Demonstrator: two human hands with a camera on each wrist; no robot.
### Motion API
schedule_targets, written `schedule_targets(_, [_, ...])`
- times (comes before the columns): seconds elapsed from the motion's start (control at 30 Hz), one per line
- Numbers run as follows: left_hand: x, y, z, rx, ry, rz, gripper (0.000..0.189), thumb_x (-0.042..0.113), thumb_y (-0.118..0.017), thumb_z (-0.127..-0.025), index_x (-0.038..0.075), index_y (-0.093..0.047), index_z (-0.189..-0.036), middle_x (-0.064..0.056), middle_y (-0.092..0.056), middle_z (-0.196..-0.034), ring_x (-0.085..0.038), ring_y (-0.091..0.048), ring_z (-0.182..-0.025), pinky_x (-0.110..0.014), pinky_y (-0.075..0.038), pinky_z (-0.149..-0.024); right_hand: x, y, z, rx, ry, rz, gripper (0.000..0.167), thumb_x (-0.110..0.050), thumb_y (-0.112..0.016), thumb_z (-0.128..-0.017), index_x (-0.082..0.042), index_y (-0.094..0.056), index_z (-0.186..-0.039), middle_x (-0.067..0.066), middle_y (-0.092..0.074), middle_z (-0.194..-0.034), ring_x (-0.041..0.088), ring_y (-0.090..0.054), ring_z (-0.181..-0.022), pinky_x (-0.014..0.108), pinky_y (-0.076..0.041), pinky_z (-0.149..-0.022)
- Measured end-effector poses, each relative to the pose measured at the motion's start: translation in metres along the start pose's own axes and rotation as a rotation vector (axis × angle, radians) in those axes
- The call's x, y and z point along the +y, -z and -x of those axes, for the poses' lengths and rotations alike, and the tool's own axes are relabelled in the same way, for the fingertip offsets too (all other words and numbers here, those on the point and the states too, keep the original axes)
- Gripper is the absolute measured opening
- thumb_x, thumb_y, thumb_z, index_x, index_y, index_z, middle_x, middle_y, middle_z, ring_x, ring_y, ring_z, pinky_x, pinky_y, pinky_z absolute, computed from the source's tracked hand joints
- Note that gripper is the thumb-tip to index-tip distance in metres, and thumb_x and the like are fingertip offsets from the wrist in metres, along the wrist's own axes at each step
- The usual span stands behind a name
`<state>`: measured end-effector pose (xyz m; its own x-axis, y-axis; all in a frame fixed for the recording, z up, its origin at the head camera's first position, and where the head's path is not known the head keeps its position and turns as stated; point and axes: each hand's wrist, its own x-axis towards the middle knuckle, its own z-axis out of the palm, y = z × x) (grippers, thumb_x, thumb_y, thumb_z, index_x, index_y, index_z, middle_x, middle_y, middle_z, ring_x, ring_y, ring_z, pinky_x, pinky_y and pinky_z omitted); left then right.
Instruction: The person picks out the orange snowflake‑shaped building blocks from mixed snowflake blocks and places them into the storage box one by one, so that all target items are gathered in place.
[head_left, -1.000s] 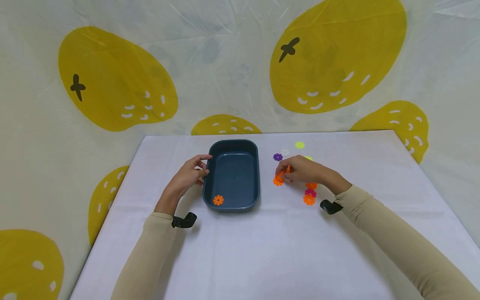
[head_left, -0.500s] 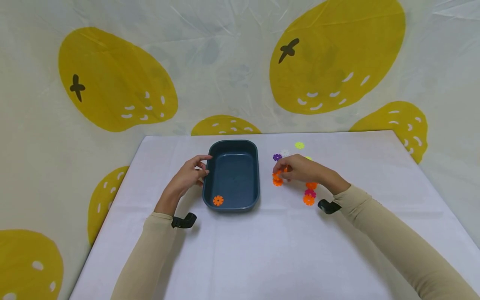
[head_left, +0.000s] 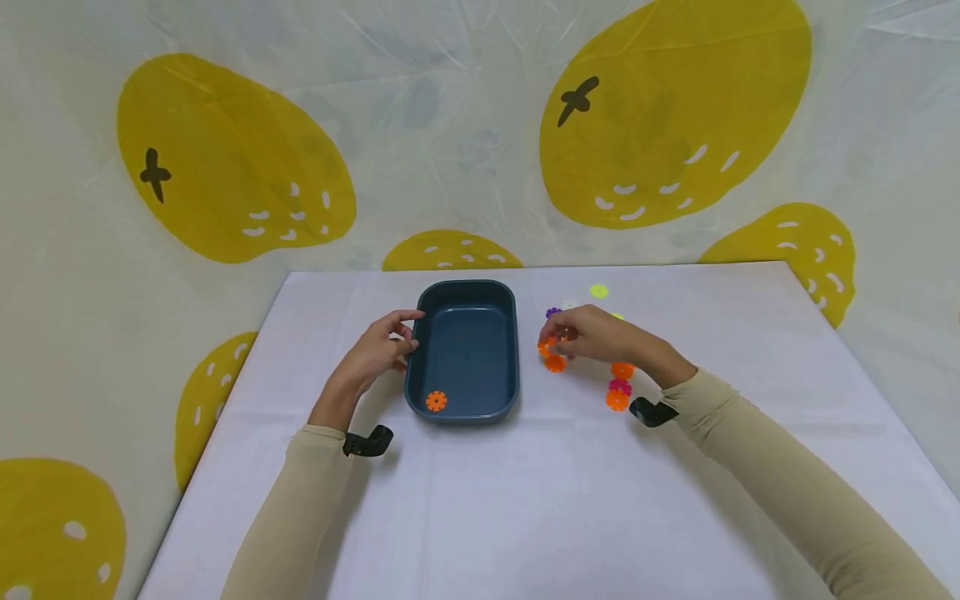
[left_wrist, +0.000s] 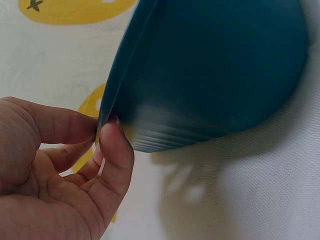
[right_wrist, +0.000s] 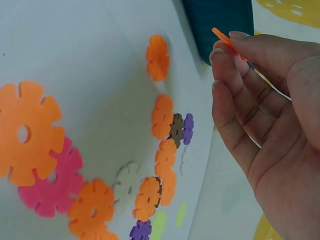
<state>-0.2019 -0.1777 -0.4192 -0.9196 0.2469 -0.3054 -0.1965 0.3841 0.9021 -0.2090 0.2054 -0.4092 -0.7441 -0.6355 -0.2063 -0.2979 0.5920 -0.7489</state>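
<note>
A dark blue-green plastic tray [head_left: 472, 354] stands on the white cloth. My left hand [head_left: 375, 354] pinches its left rim; in the left wrist view, thumb and finger lie on either side of the tray wall [left_wrist: 200, 75]. One orange notched flower disc [head_left: 437, 401] lies in the tray's near left corner. Right of the tray, my right hand [head_left: 596, 335] is above a scatter of similar discs. The right wrist view shows an orange flower disc [right_wrist: 223, 38] pinched edge-on between its thumb and fingertips, raised off the cloth. Several discs are hidden under this hand in the head view.
A loose orange disc [head_left: 555, 363] lies between tray and hand. Nearer the right wrist are a pink disc [head_left: 620, 387] and an orange one [head_left: 618, 400]. Farther back lie a yellow-green disc [head_left: 599, 291] and a purple one [head_left: 553, 313]. A printed curtain [head_left: 465, 150] hangs behind the table.
My right hand has lifted a little and moved left toward the tray, bringing the pinched orange flower disc along. The left hand and tray stay put.
</note>
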Motion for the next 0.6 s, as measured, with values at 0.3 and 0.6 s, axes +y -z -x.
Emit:
schedule_targets(0.3, [0.000,0.000,-0.001,0.005,0.006,0.000,0.053,0.001,-0.056,-0.100,0.012,-0.045,-0.151,-0.011,-0.043,-0.105,-0.027,-0.051,-0.085,-0.033,-0.053,-0.063,-0.007,0.000,-0.005,0.019,0.023,0.011,0.017,-0.011,-0.070,-0.096,-0.013,-0.070,-0.113,0.002,-0.072,-0.101,0.030,-0.069,-0.087,0.032,-0.058,-0.079])
schedule_targets(0.6, [-0.002,0.000,0.000,-0.001,0.005,0.008,0.054,0.001,-0.056,-0.100,0.012,-0.045,-0.152,-0.011,-0.043,-0.105,-0.027,-0.051,-0.085,-0.033,-0.052,-0.062,-0.015,0.003,-0.004,0.031,0.026,-0.004,0.018,-0.011,-0.071,-0.095,-0.011,-0.071,-0.113,0.009,-0.073,-0.102,0.032,-0.066,-0.086,0.031,-0.057,-0.075])
